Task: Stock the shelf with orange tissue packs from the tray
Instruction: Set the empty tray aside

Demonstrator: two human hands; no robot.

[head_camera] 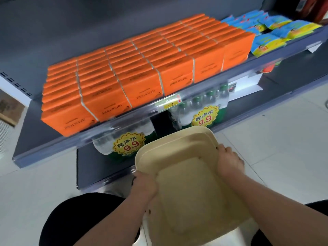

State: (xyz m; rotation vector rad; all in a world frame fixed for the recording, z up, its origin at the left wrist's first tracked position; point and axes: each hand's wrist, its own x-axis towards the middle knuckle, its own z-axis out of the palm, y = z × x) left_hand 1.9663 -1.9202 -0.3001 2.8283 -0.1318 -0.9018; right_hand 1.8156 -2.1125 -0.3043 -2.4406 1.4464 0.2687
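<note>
A beige tray (179, 139) sits low in the middle of the view with nothing inside it. My left hand (144, 186) grips its left rim and my right hand (229, 161) grips its right rim. Above the tray, several rows of orange tissue packs (142, 68) stand upright in close ranks on the grey shelf (46, 150), filling it from the left to the right of centre.
Blue and yellow packets (276, 31) lie on the shelf to the right of the orange packs. Shrink-wrapped water bottles with yellow 9.9 price stickers (204, 110) stand on the lower shelf. White floor tiles spread to the right. My knees in dark clothing show at the bottom.
</note>
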